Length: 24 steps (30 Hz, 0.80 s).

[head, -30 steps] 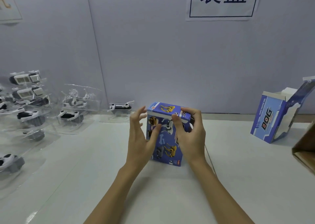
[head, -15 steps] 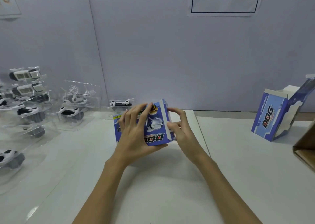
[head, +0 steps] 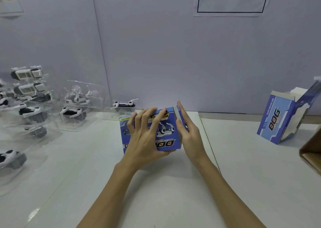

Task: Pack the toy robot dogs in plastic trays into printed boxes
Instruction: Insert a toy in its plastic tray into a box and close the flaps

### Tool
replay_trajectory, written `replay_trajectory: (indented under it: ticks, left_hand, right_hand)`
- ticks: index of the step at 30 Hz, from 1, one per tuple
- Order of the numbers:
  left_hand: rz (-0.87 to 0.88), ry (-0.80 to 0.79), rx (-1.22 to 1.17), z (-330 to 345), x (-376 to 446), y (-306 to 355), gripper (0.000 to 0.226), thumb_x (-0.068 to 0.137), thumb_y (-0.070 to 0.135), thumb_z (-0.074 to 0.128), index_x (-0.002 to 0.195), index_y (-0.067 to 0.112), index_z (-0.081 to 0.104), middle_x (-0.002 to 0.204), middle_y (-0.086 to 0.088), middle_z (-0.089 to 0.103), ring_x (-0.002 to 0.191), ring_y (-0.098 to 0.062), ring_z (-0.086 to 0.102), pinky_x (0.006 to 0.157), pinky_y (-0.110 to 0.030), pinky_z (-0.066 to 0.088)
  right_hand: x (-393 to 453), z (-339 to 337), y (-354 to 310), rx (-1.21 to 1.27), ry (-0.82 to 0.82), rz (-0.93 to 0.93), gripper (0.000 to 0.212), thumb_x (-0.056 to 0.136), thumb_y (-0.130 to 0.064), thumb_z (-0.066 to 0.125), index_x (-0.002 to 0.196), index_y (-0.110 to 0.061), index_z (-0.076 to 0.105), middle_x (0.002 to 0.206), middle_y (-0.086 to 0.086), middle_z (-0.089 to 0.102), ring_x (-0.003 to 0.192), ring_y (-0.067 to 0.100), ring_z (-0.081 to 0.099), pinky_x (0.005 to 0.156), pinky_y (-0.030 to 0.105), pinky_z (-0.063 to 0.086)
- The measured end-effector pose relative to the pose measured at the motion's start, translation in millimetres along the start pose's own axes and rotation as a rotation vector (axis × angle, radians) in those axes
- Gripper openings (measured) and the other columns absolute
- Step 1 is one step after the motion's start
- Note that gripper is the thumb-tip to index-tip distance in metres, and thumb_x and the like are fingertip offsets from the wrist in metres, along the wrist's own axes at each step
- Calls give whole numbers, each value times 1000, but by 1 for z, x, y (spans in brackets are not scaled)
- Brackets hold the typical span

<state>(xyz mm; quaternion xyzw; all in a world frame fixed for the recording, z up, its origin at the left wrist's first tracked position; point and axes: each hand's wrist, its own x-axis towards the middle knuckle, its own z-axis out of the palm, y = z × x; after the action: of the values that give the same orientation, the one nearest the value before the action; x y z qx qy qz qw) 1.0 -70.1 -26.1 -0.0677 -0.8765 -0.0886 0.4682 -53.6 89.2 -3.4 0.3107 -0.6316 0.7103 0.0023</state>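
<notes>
Head view: left hand (head: pixel 144 137) grips the printed box (head: pixel 166 135) on its side above the tabletop (head: pixel 156 193); right hand (head: pixel 188 132), flat and open, presses the end flap. Push squarely, bracing firmly, so the flap tucks without creasing.

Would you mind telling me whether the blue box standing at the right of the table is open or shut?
Open. The blue box stands upright with its top flaps raised, showing white inner card. What it holds cannot be told.
</notes>
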Motion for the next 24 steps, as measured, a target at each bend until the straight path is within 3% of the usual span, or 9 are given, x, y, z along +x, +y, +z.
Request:
replay_trajectory:
  ticks: [5,11,16,21,24]
  left_hand:
    - [-4,-7,9,1,0,0,101,79,91,43,158,31,24,156,-9,37,146,-29,34,122,-58,20]
    - [8,16,36,3,-1,1,103,74,85,55,157,32,25,156,-7,33,145,-30,33,119,-61,24]
    - [11,14,57,3,-1,2,102,74,83,55,156,31,28,157,-7,32,146,-31,32,119,-61,22]
    - [11,10,76,3,-1,3,101,74,83,55,156,29,31,157,-6,32,145,-31,33,118,-61,23]
    - [11,15,88,3,-1,4,101,74,83,56,156,29,31,157,-5,32,146,-31,31,119,-59,20]
  right_hand:
    - [0,-2,-1,27,3,6,47,107,-21,48,147,-45,40,127,0,70,107,14,74,72,27,63]
    - [0,-2,0,28,3,28,46,108,-21,48,147,-44,42,123,-5,71,106,14,74,71,27,63]
    - [1,-3,1,6,-11,34,48,108,-23,48,151,-43,40,130,0,68,110,15,73,73,28,63]
    - [-1,-5,1,0,-26,32,48,108,-19,46,150,-41,39,122,-14,70,107,10,73,69,23,61]
    - [-1,-6,0,2,-28,38,49,108,-18,46,154,-35,39,125,-10,69,109,12,73,73,25,63]
